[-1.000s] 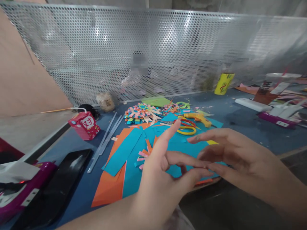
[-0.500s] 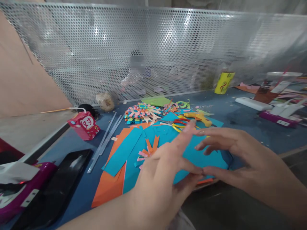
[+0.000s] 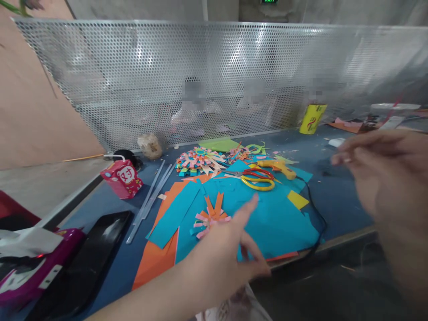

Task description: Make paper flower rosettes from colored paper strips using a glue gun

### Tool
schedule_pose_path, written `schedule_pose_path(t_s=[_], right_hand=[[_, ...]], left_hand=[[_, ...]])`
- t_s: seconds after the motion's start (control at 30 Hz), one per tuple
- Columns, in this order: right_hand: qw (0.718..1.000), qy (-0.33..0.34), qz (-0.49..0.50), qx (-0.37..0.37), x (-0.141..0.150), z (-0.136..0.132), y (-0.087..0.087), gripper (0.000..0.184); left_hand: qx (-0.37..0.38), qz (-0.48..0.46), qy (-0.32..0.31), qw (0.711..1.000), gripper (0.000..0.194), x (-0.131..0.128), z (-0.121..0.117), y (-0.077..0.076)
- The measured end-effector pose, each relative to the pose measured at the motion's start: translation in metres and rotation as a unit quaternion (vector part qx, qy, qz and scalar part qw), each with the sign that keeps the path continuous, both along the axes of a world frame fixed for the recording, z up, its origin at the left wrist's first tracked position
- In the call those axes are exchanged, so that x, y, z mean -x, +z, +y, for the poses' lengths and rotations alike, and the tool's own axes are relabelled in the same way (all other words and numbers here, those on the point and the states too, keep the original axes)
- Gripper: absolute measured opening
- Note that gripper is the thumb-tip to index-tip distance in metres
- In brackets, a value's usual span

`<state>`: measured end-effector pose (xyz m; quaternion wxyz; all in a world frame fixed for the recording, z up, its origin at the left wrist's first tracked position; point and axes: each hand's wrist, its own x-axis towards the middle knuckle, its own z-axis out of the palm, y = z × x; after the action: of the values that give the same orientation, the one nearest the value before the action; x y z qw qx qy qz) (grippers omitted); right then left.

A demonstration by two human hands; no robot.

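My left hand (image 3: 223, 258) hovers low over the near edge of the blue table, fingers spread, index finger pointing toward the blue paper sheets (image 3: 267, 218); it holds nothing. My right hand (image 3: 384, 174) is raised at the right, blurred by motion, fingers loosely curled and apart from the left hand. A small orange and pink fringed paper flower (image 3: 211, 215) lies on the blue sheets just beyond my left fingers. Farther back lie yellow-handled scissors (image 3: 256, 178), a yellow glue gun (image 3: 277, 166) with a black cord, and a large multicoloured paper flower (image 3: 198, 159).
Orange paper (image 3: 154, 258) lies under the blue sheets. At the left are glue sticks (image 3: 149, 198), a red drink carton (image 3: 122, 178), a black tray (image 3: 90, 258) and a purple device (image 3: 36, 267). A perforated metal screen (image 3: 214, 76) closes the back; a yellow can (image 3: 312, 118) stands by it.
My hands were touching fingertip to fingertip over the blue paper. They have separated: the right hand swung up and to the right, the left dropped lower. The view tilted slightly up.
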<state>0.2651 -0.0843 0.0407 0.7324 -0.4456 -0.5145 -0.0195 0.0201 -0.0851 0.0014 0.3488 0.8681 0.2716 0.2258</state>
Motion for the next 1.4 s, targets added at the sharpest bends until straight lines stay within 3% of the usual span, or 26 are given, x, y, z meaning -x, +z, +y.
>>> schedule_pose_path(t_s=[0.03,0.07,0.1,0.17,0.23,0.3,0.4,0.47,0.53,0.63,0.7,0.73,0.77,0.8,0.83,0.87,1.03,1.13,1.3,1.4], right_hand=[[0.998,-0.007,0.041,-0.053,-0.008,0.008,0.002,0.006],[0.997,-0.030,0.044,-0.053,-0.016,0.016,0.002,0.008],[0.999,-0.048,0.015,-0.018,-0.021,0.023,0.001,0.014],[0.982,-0.016,-0.117,0.147,-0.021,0.032,-0.006,0.021],[0.902,0.091,-0.294,0.303,-0.009,0.036,-0.019,0.022],[0.819,0.176,-0.414,0.356,0.010,0.037,-0.035,0.027],[0.774,0.149,-0.504,0.352,0.035,0.039,-0.056,0.035],[0.762,0.115,-0.536,0.344,0.042,0.041,-0.066,0.033],[0.763,0.108,-0.541,0.336,0.044,0.044,-0.073,0.029],[0.792,0.132,-0.500,0.324,0.041,0.047,-0.079,0.028],[0.816,0.162,-0.450,0.325,0.039,0.049,-0.081,0.031],[0.823,0.176,-0.424,0.335,0.039,0.050,-0.081,0.032],[0.827,0.186,-0.402,0.347,0.038,0.052,-0.080,0.032],[0.827,0.192,-0.386,0.360,0.038,0.053,-0.080,0.032],[0.827,0.198,-0.373,0.372,0.038,0.054,-0.079,0.032],[0.826,0.206,-0.357,0.383,0.038,0.054,-0.078,0.032],[0.856,0.224,-0.257,0.389,0.041,0.049,-0.067,0.031],[0.865,0.230,-0.253,0.368,0.046,0.042,-0.057,0.029],[0.842,0.273,-0.277,0.374,0.054,0.038,-0.049,0.020],[0.837,0.283,-0.282,0.374,0.053,0.040,-0.048,0.021]], left_hand=[[0.026,0.012,-0.032,0.999,0.066,-0.001,-0.005,-0.002],[0.032,0.019,-0.053,0.998,0.058,-0.003,-0.010,-0.005],[0.034,0.022,-0.064,0.997,0.047,-0.007,-0.014,-0.008],[0.036,0.034,-0.095,0.994,0.035,-0.018,-0.020,-0.017],[0.035,0.060,-0.136,0.988,0.041,-0.031,-0.020,-0.026],[0.017,0.096,-0.144,0.985,0.043,-0.044,-0.018,-0.035],[-0.014,0.126,-0.166,0.978,0.028,-0.052,-0.020,-0.048],[-0.036,0.097,-0.145,0.984,0.033,-0.049,-0.026,-0.053],[-0.042,0.056,-0.115,0.991,0.043,-0.041,-0.030,-0.050],[-0.011,0.044,-0.103,0.994,0.047,-0.028,-0.021,-0.027],[0.087,0.072,-0.073,0.991,0.033,-0.023,-0.004,-0.007],[0.100,0.055,-0.036,0.993,0.030,-0.021,0.007,0.001],[0.089,0.019,0.003,0.996,0.033,-0.020,0.019,0.007],[0.071,-0.024,0.023,0.997,0.052,-0.019,0.030,0.010],[0.062,-0.044,0.032,0.997,0.067,-0.018,0.041,0.011],[0.057,-0.044,0.050,0.996,0.069,-0.017,0.051,0.009],[-0.005,-0.030,0.110,0.993,0.060,-0.008,0.075,-0.010],[0.006,-0.016,0.141,0.990,0.048,-0.008,0.074,-0.011],[0.042,-0.090,0.161,0.982,0.013,-0.009,0.076,-0.009],[0.113,-0.136,0.148,0.973,0.017,-0.006,0.081,-0.013]])
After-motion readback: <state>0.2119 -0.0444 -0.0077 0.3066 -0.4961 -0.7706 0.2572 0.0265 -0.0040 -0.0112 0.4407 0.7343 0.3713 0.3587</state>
